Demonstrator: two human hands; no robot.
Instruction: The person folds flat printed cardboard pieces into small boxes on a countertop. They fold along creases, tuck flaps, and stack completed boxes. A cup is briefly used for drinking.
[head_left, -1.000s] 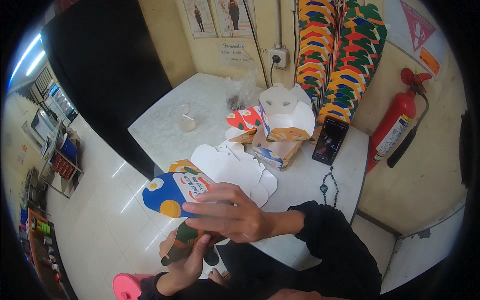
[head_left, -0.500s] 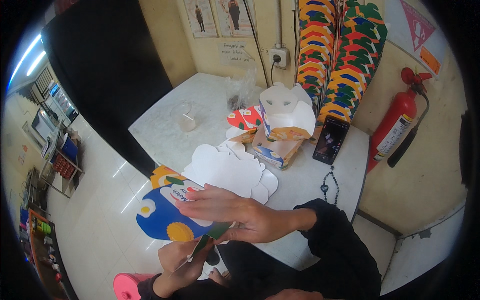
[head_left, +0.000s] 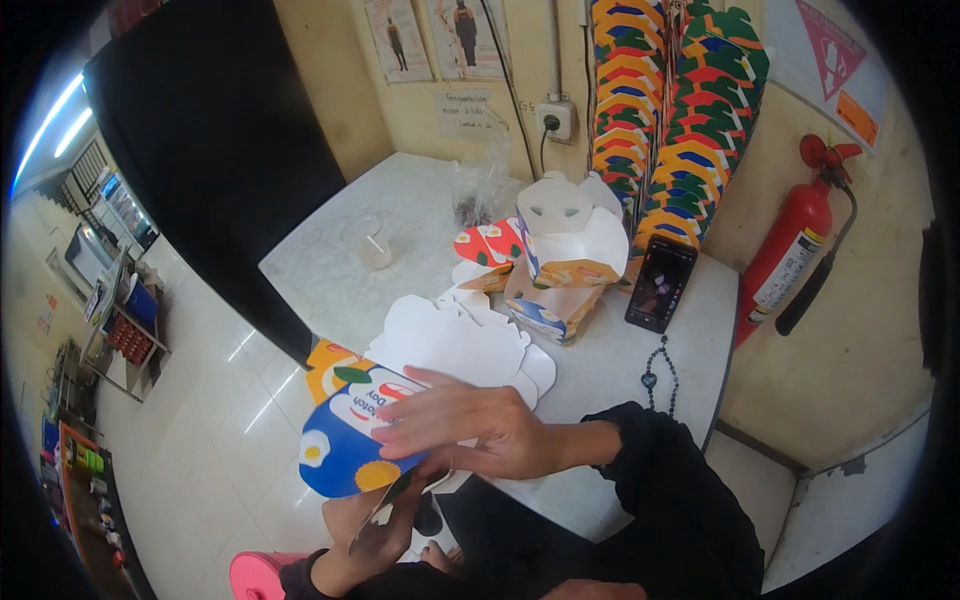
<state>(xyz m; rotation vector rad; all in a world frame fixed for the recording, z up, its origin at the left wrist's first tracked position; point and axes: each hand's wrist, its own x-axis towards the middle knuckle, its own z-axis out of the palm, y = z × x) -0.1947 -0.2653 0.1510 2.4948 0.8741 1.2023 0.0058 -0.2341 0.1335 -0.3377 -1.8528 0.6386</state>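
Observation:
A printed paperboard food carton (head_left: 345, 440), blue, yellow and green, is held in front of me, partly folded, at the table's near left edge. My left hand (head_left: 375, 530) grips its lower edge from beneath, with some fingers hidden behind the board. Across the printed panel lie the long fingers of my right hand (head_left: 490, 425), its thumb at the carton's near edge. Just beyond, a stack of flat carton blanks (head_left: 450, 340) lies white side up on the table. Behind the stack, one formed carton (head_left: 575, 245) sits on top of another carton (head_left: 555, 310).
A phone (head_left: 662, 283) leans upright on the marble table (head_left: 320, 255), beside a beaded string (head_left: 660, 375). A clear plastic cup (head_left: 374, 248) and plastic bag (head_left: 482, 190) stand farther back. Tall nested carton stacks (head_left: 700, 130) rest against the wall, near a fire extinguisher (head_left: 800, 230).
The carton has shifted slightly right and tilted in my hands. My right hand has slid a little to the right, its fingers more spread over the panel.

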